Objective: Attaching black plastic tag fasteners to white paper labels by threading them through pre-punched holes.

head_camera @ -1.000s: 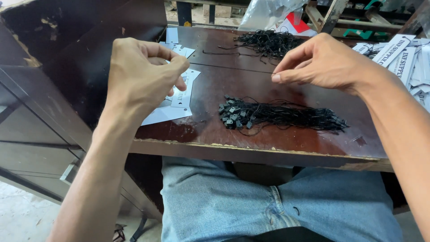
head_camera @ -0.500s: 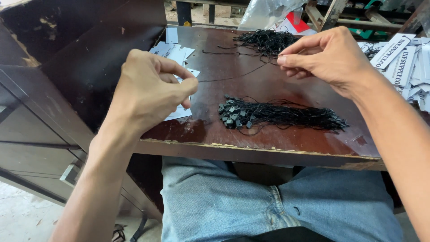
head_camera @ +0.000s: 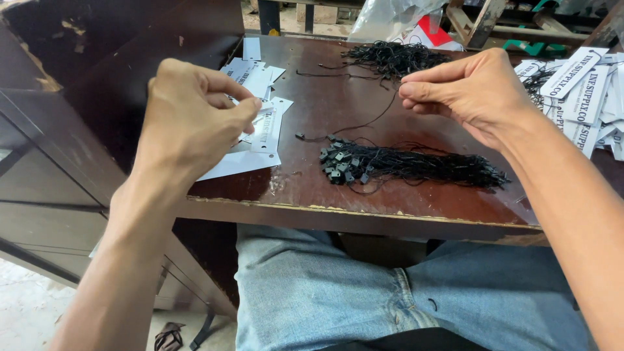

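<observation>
I saw the right hand [head_camera: 474,94] pinching a black cord [head_camera: 364,122] that ran leftward toward the left hand [head_camera: 195,120], itself pinching a white tag [head_camera: 268,130].

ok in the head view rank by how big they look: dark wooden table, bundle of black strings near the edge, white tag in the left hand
1. dark wooden table
2. bundle of black strings
3. white tag, partly hidden by the left hand

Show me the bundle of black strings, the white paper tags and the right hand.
bundle of black strings [head_camera: 416,168], head view, middle of the bundle.
white paper tags [head_camera: 260,78], head view, top tag.
right hand [head_camera: 478,91], head view, back of hand.
</observation>
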